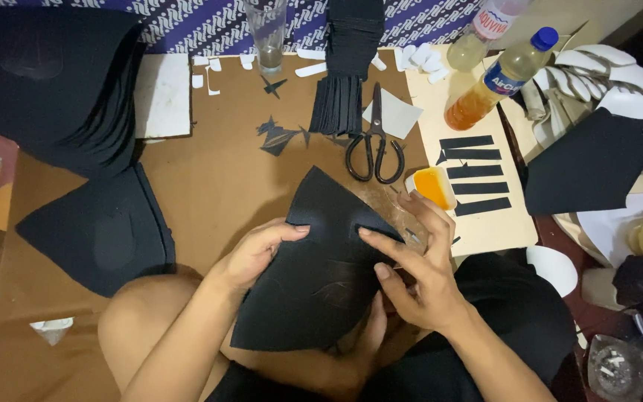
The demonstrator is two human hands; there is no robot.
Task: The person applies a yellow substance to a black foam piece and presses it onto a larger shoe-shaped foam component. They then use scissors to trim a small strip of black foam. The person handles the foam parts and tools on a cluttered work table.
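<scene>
Pressing black foam piece [321, 260] between left hand [254, 253] and right hand [418, 275].

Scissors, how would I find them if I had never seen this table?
Start at the brown board that covers the work surface and go to its upper middle, just above the black curved sheet held by both hands. The scissors lie there, closed, blades pointing away, partly on a pale card. Their two black loop handles set them apart from the flat black cutouts nearby.
</scene>
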